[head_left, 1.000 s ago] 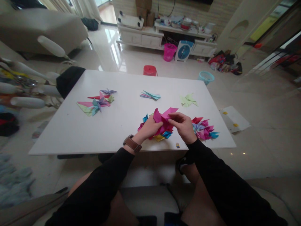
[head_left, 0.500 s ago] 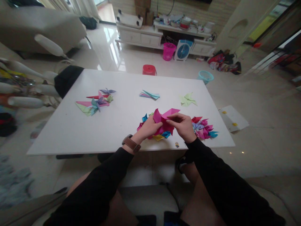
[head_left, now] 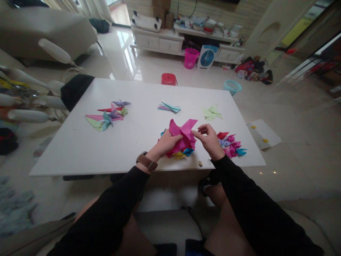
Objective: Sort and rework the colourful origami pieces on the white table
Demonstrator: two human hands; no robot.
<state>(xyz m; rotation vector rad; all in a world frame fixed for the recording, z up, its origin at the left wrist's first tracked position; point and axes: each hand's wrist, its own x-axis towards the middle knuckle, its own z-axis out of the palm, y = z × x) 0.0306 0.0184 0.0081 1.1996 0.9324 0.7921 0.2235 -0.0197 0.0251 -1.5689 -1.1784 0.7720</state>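
Note:
My left hand (head_left: 169, 141) is closed on a bright pink folded-paper piece (head_left: 183, 129), with the thumb across its front. Two pointed flaps of the piece stick up. My right hand (head_left: 209, 139) is just right of the pink piece, its fingers apart; a fingertip is at the paper's edge, and I cannot tell if it touches. Under the held piece lies a heap of colored folded papers, among them a yellow one (head_left: 179, 155) and a blue one (head_left: 188, 152). Right of my right hand sits another pile of origami pieces (head_left: 232, 145) in pink, red, lilac and blue.
On the white table (head_left: 112, 153), a group of folded papers (head_left: 110, 116) lies at left, narrow folded strips (head_left: 169, 107) at the back middle, and a pale green folded piece (head_left: 212, 112) at back right. A red stool (head_left: 168, 78) and a turquoise bin (head_left: 232, 86) stand beyond.
My right hand has come off the pink paper's front, moved slightly and spread its fingers. The pink piece now tilts more upright in my left hand.

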